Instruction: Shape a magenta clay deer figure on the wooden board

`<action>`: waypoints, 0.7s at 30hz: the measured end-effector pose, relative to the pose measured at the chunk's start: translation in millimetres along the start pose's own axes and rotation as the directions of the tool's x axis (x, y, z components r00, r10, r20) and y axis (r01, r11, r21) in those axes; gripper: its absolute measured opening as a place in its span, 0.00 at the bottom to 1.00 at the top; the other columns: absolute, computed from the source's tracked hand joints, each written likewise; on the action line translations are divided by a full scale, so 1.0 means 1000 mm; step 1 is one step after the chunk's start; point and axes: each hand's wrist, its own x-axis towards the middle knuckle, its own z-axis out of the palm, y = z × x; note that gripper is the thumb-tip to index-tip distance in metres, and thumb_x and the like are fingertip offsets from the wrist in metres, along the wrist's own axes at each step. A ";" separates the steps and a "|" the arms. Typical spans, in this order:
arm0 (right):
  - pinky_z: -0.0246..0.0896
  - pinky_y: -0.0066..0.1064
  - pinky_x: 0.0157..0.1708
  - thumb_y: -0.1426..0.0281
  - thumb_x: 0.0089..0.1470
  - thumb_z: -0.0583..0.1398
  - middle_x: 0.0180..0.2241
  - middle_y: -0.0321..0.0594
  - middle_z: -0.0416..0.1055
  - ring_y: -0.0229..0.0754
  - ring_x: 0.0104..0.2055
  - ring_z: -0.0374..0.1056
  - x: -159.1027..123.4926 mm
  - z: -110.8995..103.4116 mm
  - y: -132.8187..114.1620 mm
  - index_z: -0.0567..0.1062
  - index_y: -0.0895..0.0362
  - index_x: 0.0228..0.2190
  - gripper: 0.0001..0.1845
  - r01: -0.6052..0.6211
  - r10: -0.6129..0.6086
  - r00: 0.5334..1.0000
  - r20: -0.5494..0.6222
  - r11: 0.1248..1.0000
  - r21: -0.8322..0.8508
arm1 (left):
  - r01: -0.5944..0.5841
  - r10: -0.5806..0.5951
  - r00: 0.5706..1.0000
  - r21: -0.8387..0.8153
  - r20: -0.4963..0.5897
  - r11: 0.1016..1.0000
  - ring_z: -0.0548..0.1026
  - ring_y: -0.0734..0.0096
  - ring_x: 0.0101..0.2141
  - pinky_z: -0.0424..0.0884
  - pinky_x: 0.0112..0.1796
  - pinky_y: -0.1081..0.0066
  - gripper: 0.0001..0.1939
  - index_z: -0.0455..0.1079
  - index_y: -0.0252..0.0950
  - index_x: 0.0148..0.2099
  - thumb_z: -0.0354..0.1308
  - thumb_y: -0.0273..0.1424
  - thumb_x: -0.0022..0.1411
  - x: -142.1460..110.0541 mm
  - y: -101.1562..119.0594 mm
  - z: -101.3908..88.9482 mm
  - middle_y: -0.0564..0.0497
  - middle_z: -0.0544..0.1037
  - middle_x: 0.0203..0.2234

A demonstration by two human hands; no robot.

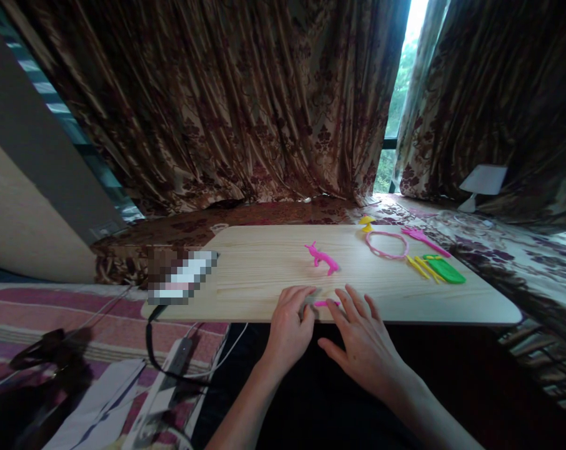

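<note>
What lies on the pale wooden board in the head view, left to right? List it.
Pixelated grey object → left hand → small pink piece between the hands → right hand → pink loop → yellow sticks → green flat piece.

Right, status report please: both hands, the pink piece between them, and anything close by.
Left hand and right hand flat at table edge, fingertips on small pink piece. Pink animal figure stands just beyond, apart. Nothing between.

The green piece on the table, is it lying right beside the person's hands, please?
No, the green piece lies far out at the table's right end, well apart from both hands at the near edge.
</note>
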 end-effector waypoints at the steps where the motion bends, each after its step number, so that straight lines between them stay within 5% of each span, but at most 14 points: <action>1: 0.36 0.53 0.59 0.53 0.55 0.52 0.60 0.50 0.55 0.57 0.64 0.42 0.002 0.000 0.000 0.63 0.56 0.55 0.31 -0.006 0.006 1.000 -0.002 1.000 -0.002 | 0.002 -0.002 1.000 -0.002 -0.003 1.000 0.68 0.64 0.47 0.65 0.50 0.59 0.21 0.69 0.39 0.48 0.48 0.17 0.55 0.000 0.000 0.000 0.48 0.73 0.43; 21: 0.35 0.54 0.59 0.52 0.54 0.53 0.60 0.51 0.55 0.57 0.64 0.42 0.003 0.001 -0.002 0.62 0.57 0.56 0.33 0.031 -0.031 0.999 0.015 1.000 0.000 | 0.005 -0.005 1.000 0.002 0.015 1.000 0.68 0.64 0.48 0.65 0.51 0.59 0.24 0.68 0.39 0.48 0.47 0.15 0.51 0.000 -0.002 0.000 0.49 0.73 0.43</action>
